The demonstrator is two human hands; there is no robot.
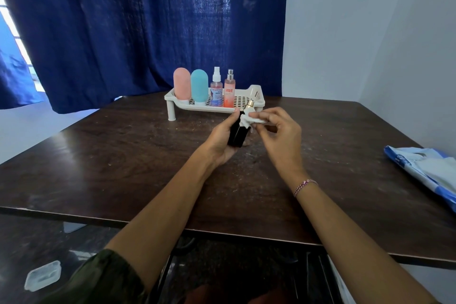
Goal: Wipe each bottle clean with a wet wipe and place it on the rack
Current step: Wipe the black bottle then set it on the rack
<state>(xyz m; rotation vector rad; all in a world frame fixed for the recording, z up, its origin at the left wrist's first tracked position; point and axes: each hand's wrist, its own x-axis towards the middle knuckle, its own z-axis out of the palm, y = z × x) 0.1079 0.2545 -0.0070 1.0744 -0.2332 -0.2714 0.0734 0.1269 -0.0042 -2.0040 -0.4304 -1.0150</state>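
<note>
My left hand [222, 140] grips a black square bottle [238, 134] with a gold spray top, held tilted above the table's middle. My right hand [278, 136] pinches a white wet wipe [251, 119] against the bottle's shoulder. Behind them stands a white perforated rack [256, 100] on short legs. On it stand a pink bottle [182, 84], a teal bottle [199, 85], a clear spray bottle [216, 87] and an orange-pink spray bottle [229, 89], all upright in a row at its left and middle.
A blue and white wet wipe pack [424, 168] lies at the table's right edge. The dark wooden table [123, 168] runs up to a blue curtain [138, 32] at the back. A clear plastic lid [43, 275] lies on the floor at lower left.
</note>
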